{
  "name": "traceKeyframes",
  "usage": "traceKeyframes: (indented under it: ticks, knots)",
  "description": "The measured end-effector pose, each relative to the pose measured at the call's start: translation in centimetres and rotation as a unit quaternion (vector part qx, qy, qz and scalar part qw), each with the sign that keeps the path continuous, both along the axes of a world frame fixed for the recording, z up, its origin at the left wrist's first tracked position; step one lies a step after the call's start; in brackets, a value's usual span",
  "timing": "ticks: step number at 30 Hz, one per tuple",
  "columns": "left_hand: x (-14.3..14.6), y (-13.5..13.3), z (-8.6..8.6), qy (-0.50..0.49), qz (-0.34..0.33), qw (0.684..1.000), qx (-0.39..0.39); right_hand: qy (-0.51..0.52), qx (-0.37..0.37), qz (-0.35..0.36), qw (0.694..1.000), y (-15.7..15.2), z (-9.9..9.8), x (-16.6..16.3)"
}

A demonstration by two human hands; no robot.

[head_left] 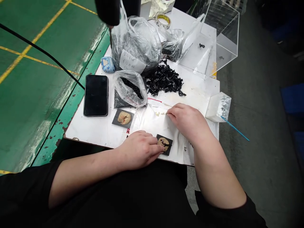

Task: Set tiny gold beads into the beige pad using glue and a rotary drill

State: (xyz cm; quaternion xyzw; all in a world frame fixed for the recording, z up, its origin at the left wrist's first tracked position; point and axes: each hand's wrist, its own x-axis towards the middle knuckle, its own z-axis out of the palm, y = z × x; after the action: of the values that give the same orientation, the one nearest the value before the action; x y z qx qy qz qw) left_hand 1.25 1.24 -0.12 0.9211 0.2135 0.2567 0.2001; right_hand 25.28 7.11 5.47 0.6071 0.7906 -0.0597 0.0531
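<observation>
A dark square block with a round tan pad lies at the table's front edge. Across the pad lies a small black plastic part. My left hand reaches in from the left, fingers together, its fingertips pressing the part against the pad. Farther back, my right hand pinches down at the right end of a row of tiny gold-coloured rings on white paper. Whatever sits between its fingertips is too small to make out.
Behind the rings lies a heap of black plastic parts. An open bag of black pieces, a second block and a phone are on the left. A clear box and a white container stand right.
</observation>
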Motion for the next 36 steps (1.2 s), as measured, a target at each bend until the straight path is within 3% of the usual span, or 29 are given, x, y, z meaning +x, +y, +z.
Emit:
traceKeyframes:
  ticks: [8,19,29,36]
  knots:
    - [0.0,0.1,0.2,-0.001,-0.004,1.0,-0.003,0.003,-0.001,-0.003,1.0,0.1,-0.3,0.1]
    - [0.0,0.0,0.0,0.021,-0.004,1.0,-0.014,0.149,0.007,-0.023,0.989,-1.6,-0.3,1.9]
    - [0.0,0.1,0.2,0.003,0.001,1.0,-0.002,0.122,-0.001,-0.029,0.992,-1.9,-0.7,1.3]
    - [0.0,0.0,0.2,0.002,0.0,1.0,-0.005,0.039,-0.008,-0.017,0.999,-1.5,-0.5,0.1]
